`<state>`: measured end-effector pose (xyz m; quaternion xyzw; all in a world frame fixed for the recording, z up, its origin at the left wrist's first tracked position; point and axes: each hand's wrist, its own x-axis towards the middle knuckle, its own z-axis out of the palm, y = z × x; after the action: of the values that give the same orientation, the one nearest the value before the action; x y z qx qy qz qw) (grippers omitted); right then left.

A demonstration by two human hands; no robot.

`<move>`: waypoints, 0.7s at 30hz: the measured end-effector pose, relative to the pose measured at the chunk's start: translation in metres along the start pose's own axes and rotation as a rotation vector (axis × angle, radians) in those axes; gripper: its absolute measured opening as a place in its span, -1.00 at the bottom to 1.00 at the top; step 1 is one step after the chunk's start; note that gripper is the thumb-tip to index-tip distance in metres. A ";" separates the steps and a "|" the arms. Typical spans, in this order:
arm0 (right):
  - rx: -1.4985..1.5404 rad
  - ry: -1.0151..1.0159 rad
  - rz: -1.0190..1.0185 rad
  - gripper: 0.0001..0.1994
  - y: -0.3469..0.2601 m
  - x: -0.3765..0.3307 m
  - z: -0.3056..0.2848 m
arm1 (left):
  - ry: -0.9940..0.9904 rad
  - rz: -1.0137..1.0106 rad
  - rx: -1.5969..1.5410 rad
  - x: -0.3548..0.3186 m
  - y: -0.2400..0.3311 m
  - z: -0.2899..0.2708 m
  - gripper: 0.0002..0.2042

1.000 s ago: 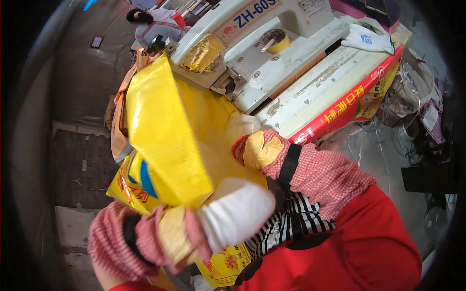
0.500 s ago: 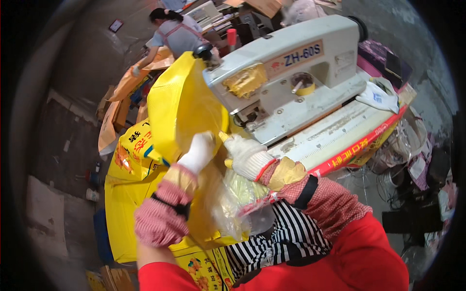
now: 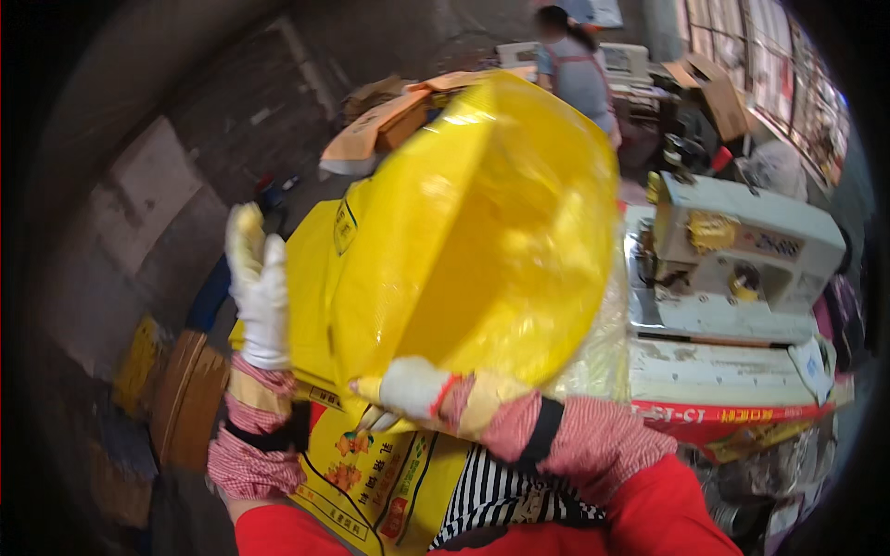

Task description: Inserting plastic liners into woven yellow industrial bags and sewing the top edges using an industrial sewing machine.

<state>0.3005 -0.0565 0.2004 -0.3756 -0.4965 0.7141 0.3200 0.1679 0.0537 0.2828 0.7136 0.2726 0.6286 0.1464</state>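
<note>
A large yellow woven plastic bag (image 3: 473,250) stands up over my lap, its mouth bulging wide and showing the shiny inside. At its lower edge my right hand (image 3: 413,389), in a white glove with yellowish finger coverings, has its fingers closed on the bag. My left hand (image 3: 258,292), gloved the same way, is up beside the bag's left side with fingers stretched and holding nothing. More yellow printed bags (image 3: 371,473) lie across my lap under both arms. Clear plastic film (image 3: 593,357) shows behind the bag's right side.
A pale industrial sewing machine (image 3: 742,250) sits on a worn table (image 3: 714,371) at the right. Another person (image 3: 579,74) stands at the back near orange sheets (image 3: 375,130). Brown cardboard (image 3: 190,394) is at the lower left, and a carton (image 3: 714,93) is at the back right.
My view has turned left, so the sewing machine sits farther right. The yellow bag has come away from the machine, and its mouth has spread wide. My left hand has let go and moved left.
</note>
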 end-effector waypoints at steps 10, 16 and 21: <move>0.300 -0.213 -0.152 -0.21 0.112 -0.114 -0.041 | -0.636 -0.488 -0.030 -0.237 -0.061 -0.098 -0.63; 0.403 0.376 -0.658 -0.35 0.136 -0.183 -0.125 | -0.113 -1.091 0.070 -0.197 -0.053 -0.166 -0.77; 0.631 0.220 -0.594 -0.39 0.135 -0.107 -0.061 | 0.146 -0.881 0.092 -0.260 0.016 -0.285 -0.83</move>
<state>0.3964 -0.1569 0.0822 -0.1745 -0.3038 0.6633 0.6613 -0.1229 -0.1469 0.1265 0.4890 0.5877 0.5420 0.3488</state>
